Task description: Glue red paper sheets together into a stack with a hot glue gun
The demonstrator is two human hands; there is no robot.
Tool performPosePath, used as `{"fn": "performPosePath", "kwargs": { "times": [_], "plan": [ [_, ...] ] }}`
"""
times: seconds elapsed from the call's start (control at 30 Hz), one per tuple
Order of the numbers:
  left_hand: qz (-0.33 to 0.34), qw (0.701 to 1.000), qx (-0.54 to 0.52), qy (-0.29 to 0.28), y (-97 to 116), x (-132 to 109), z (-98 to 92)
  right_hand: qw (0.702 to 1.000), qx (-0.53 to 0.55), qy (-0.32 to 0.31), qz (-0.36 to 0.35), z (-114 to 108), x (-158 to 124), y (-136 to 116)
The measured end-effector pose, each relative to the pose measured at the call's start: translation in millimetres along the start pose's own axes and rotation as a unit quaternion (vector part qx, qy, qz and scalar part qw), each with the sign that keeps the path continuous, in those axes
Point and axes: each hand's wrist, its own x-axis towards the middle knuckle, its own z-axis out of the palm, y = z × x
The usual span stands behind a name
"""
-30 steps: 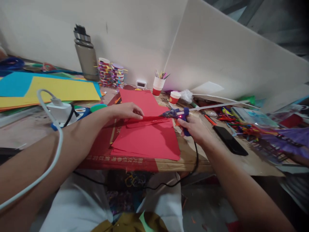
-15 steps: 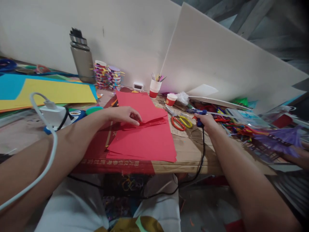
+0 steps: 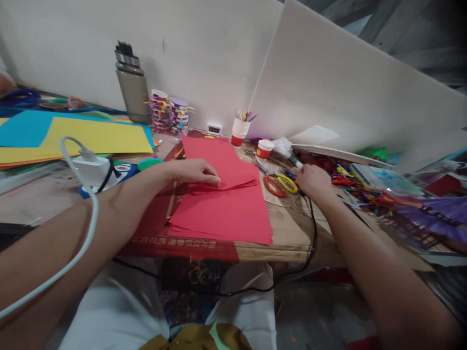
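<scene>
My left hand [image 3: 201,173] is closed, its curled fingertips at the near edge of the upper red paper [image 3: 213,150]. More red sheets [image 3: 226,214] lie underneath, reaching the front edge of the cardboard. To the right, my right hand [image 3: 314,181] is closed around the near white end of what looks like a glue stick [image 3: 296,162], green and white; the fingertips are partly hidden. A blue glue gun [image 3: 291,173] lies beside that hand, mostly covered, and its black cord [image 3: 314,223] hangs over the edge. Orange and yellow scissors [image 3: 275,187] rest between my hands.
A paper cup of pens [image 3: 241,131], a smaller cup [image 3: 264,148] and a clock [image 3: 214,129] stand at the back. Further left are a bottle [image 3: 134,92], decorated cups [image 3: 159,112], yellow paper [image 3: 102,136] and a white charger [image 3: 93,170]. Colourful craft pieces [image 3: 379,189] crowd the right.
My right hand has let go of the glue gun and closed at the glue stick's end. The raised upper red paper has settled lower under my left fingers. The view has shifted slightly.
</scene>
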Motion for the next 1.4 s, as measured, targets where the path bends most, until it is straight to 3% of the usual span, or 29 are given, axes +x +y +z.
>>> {"fn": "performPosePath", "kwargs": {
  "times": [0.07, 0.17, 0.27, 0.37, 0.57, 0.73, 0.9, 1.03, 1.1, 1.27, 1.4],
  "plan": [
    [-0.01, 1.0, 0.008, 0.022, 0, 2, 3.9, 0.993, 0.047, 0.032, -0.107, 0, -11, -32],
    [-0.003, 0.998, 0.035, 0.056, 1, 4, 9.8, 0.937, 0.15, 0.02, -0.315, 10, -24, -77],
    [0.037, 0.992, 0.07, 0.102, 1, 6, 14.8, 0.909, 0.15, -0.04, -0.386, 24, -30, -101],
    [0.094, 0.985, 0.085, 0.115, -2, 8, 18.7, 0.908, 0.127, -0.104, -0.386, 33, -37, -102],
    [0.115, 0.99, 0.086, -0.001, -9, 9, 20.2, 0.901, 0.107, -0.179, -0.38, 30, -49, -83],
    [0.101, 0.99, 0.092, -0.015, -9, 9, 18.1, 0.906, 0.097, -0.164, -0.377, 23, -55, -68],
    [0.119, 0.983, 0.13, 0.057, 3, 11, 19.8, 0.912, 0.101, -0.156, -0.366, 15, -57, -56],
    [0.122, 0.978, 0.143, 0.087, 19, 13, 24.4, 0.924, 0.155, -0.091, -0.339, 10, -53, -57],
    [0.116, 0.981, 0.132, 0.078, 24, 14, 28.6, 0.92, 0.17, -0.088, -0.342, 10, -53, -60],
    [0.112, 0.987, 0.117, 0.007, 21, 13, 39.1, 0.902, 0.125, -0.168, -0.378, 14, -62, -65],
    [0.13, 0.985, 0.11, -0.017, 15, 12, 39.3, 0.898, 0.104, -0.153, -0.399, 17, -66, -60]
  ]
}}
